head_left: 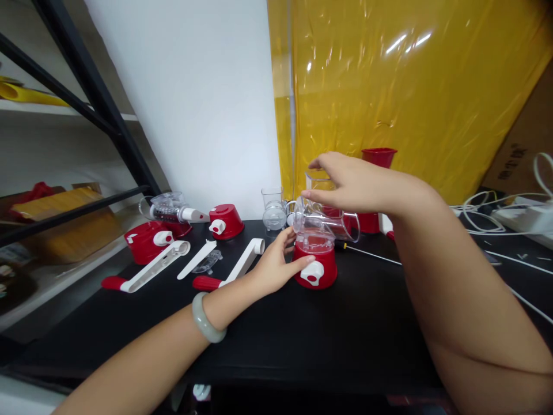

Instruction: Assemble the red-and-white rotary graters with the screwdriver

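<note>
In the head view, a clear plastic grater housing [322,222] with a round open drum and an upright hopper sits on a red suction base [317,271] with a white knob [311,272]. My left hand [279,262] is wrapped round the left side of this base, its thumb by the knob. Over the hopper, my right hand [341,181] curves from above, thumb and fingers on either side of its top. Part of the hopper is hidden behind that hand.
To the left lie crank handles [155,267], a white strip [196,260], another red base [227,222] and a grater with a metal drum [166,210]. A clear housing [274,210] stands behind. A screwdriver [371,253] and white cables [479,213] lie to the right.
</note>
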`<control>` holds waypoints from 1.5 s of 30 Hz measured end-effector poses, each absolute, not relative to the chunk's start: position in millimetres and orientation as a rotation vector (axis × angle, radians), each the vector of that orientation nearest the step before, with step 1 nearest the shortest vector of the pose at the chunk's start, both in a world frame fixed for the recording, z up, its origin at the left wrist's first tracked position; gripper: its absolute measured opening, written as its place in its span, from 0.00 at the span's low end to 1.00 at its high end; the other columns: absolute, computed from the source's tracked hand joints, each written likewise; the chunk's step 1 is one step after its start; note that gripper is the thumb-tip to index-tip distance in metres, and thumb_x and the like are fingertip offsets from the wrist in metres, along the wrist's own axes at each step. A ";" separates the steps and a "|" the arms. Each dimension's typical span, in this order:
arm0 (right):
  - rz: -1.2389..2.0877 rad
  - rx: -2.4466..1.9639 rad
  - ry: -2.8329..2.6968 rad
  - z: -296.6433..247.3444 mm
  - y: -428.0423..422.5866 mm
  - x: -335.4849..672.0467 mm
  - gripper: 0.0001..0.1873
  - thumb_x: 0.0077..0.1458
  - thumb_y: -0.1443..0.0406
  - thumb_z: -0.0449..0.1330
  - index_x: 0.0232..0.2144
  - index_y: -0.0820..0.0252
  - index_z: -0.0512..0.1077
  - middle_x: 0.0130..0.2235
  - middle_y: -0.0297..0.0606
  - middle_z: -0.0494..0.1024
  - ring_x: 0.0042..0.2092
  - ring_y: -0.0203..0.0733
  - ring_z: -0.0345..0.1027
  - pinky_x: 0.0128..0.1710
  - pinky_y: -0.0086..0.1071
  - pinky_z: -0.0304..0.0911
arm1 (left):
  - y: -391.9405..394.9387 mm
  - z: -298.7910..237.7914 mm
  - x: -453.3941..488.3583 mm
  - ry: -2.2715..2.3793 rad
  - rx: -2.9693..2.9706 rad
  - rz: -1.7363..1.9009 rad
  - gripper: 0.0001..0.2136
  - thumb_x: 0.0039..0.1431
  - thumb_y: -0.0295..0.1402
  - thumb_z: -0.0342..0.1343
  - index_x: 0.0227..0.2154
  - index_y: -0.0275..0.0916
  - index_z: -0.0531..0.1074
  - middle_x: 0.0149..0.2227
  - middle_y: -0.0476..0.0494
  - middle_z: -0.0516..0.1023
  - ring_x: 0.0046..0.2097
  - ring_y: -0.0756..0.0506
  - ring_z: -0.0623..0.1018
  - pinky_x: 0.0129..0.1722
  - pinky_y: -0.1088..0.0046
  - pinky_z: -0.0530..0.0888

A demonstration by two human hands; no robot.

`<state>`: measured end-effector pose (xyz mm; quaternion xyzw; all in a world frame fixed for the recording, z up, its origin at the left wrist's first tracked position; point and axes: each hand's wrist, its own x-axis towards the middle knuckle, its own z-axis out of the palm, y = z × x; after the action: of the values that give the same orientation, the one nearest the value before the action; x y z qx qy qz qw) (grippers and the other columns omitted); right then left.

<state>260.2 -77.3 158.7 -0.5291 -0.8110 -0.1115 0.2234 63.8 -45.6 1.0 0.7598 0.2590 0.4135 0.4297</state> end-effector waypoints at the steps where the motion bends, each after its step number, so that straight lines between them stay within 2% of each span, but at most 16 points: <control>1: -0.231 -1.400 -2.281 159.9 -76.5 264.1 0.33 0.55 0.46 0.53 0.54 0.63 0.66 0.54 0.51 0.70 0.53 0.55 0.66 0.51 0.47 0.64 | -44.8 2.1 66.6 0.617 1.866 1.036 0.30 0.54 0.36 0.63 0.57 0.39 0.58 0.60 0.32 0.66 0.61 0.38 0.68 0.61 0.53 0.65; 4: -0.184 -1.341 -2.313 160.1 -75.2 268.5 0.32 0.56 0.48 0.54 0.56 0.60 0.66 0.55 0.49 0.69 0.54 0.54 0.65 0.53 0.47 0.62 | -43.9 5.1 71.8 0.628 1.849 1.022 0.29 0.53 0.34 0.63 0.55 0.38 0.59 0.59 0.31 0.66 0.60 0.37 0.68 0.61 0.51 0.64; 9: -0.435 -1.534 -2.226 154.4 -79.5 255.1 0.33 0.58 0.44 0.50 0.51 0.65 0.68 0.46 0.54 0.72 0.46 0.57 0.68 0.44 0.51 0.65 | -43.0 1.8 71.7 0.739 1.886 1.036 0.31 0.51 0.35 0.65 0.55 0.37 0.58 0.59 0.30 0.65 0.62 0.36 0.66 0.61 0.48 0.63; 16: -0.576 -1.583 -2.179 151.5 -78.2 246.8 0.31 0.58 0.44 0.50 0.47 0.65 0.70 0.38 0.51 0.73 0.41 0.56 0.69 0.39 0.49 0.66 | -43.9 -0.4 72.2 0.727 1.930 1.054 0.30 0.54 0.37 0.63 0.56 0.38 0.57 0.58 0.32 0.67 0.60 0.37 0.68 0.60 0.51 0.65; 24: -0.544 -1.493 -2.197 150.8 -77.1 248.1 0.30 0.59 0.47 0.51 0.49 0.67 0.69 0.45 0.54 0.73 0.46 0.58 0.68 0.44 0.50 0.65 | -44.1 -2.2 72.6 0.737 1.927 1.096 0.30 0.53 0.37 0.63 0.55 0.37 0.57 0.57 0.32 0.67 0.59 0.38 0.69 0.59 0.53 0.66; 32: -0.398 -1.294 -2.225 153.9 -69.1 251.0 0.31 0.56 0.46 0.56 0.51 0.65 0.69 0.48 0.50 0.75 0.48 0.54 0.69 0.46 0.46 0.65 | -46.4 -0.9 64.4 0.831 1.904 1.171 0.32 0.48 0.40 0.67 0.52 0.38 0.58 0.57 0.31 0.67 0.58 0.38 0.70 0.57 0.53 0.69; 45: -0.258 -1.146 -2.263 156.9 -70.1 254.9 0.30 0.53 0.46 0.59 0.49 0.63 0.70 0.49 0.47 0.75 0.48 0.51 0.70 0.47 0.44 0.67 | -51.4 4.8 60.8 0.689 1.857 1.163 0.27 0.53 0.36 0.63 0.52 0.38 0.57 0.56 0.33 0.68 0.57 0.39 0.72 0.58 0.53 0.67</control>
<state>254.9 -70.1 156.9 -0.4300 -0.8489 -0.0967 0.2918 60.8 -51.4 4.8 0.7376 0.2736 0.4617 0.4098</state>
